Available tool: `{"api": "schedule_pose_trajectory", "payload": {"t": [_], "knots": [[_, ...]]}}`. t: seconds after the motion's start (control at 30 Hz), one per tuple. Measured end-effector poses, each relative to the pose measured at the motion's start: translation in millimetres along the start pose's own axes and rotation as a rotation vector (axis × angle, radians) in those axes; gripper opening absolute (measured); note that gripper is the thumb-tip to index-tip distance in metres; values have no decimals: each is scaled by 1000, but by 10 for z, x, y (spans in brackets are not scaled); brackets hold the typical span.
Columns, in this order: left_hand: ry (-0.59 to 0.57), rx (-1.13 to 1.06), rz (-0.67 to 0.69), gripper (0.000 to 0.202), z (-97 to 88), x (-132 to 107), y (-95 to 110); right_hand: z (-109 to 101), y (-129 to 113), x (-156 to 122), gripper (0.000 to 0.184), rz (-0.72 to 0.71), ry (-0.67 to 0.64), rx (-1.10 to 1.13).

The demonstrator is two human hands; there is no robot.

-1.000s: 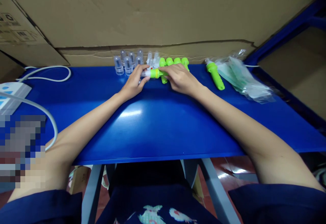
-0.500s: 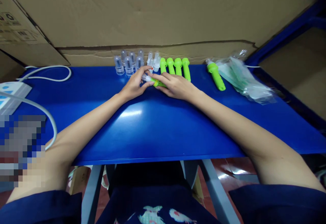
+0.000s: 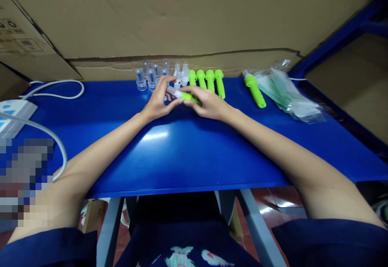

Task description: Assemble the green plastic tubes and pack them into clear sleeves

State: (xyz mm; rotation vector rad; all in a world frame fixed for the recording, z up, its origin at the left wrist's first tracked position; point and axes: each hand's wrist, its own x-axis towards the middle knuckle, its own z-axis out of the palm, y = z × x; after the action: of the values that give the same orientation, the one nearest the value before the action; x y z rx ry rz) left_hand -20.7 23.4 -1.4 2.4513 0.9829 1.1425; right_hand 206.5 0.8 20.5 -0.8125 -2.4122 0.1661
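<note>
Both hands meet over the back middle of the blue table (image 3: 182,149). My right hand (image 3: 210,104) grips a lime-green handle (image 3: 186,96), its fingers over the top and its thumb below. A white-and-clear tip (image 3: 173,92) on that handle points left, into my left hand (image 3: 156,102). The left fingers and thumb curl round this tip end; their exact contact is partly hidden. Just behind the hands stand small white-based clear pieces (image 3: 184,76), one bearing a red dot. Several lime-green handles (image 3: 210,80) lie in a row behind my right hand.
Several clear capped cylinders (image 3: 140,79) stand behind my left hand. To the right lie another green handle with a clear tip (image 3: 256,92) and plastic bags (image 3: 286,95). A white power strip (image 3: 15,111) with a cable (image 3: 57,139) sits left. Cardboard (image 3: 182,16) walls the back.
My right hand's fingers have drawn back slightly, showing more of the green handle. The left fingers have lifted and arched a little more over the tip. The other items lie as before.
</note>
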Motion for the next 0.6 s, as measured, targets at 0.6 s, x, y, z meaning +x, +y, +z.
{"api": "schedule_pose_trajectory", "payload": {"t": [0.6], "knots": [[98,-209,89,54,85,24,-207,116,89,7,69,251,-7,580]]}}
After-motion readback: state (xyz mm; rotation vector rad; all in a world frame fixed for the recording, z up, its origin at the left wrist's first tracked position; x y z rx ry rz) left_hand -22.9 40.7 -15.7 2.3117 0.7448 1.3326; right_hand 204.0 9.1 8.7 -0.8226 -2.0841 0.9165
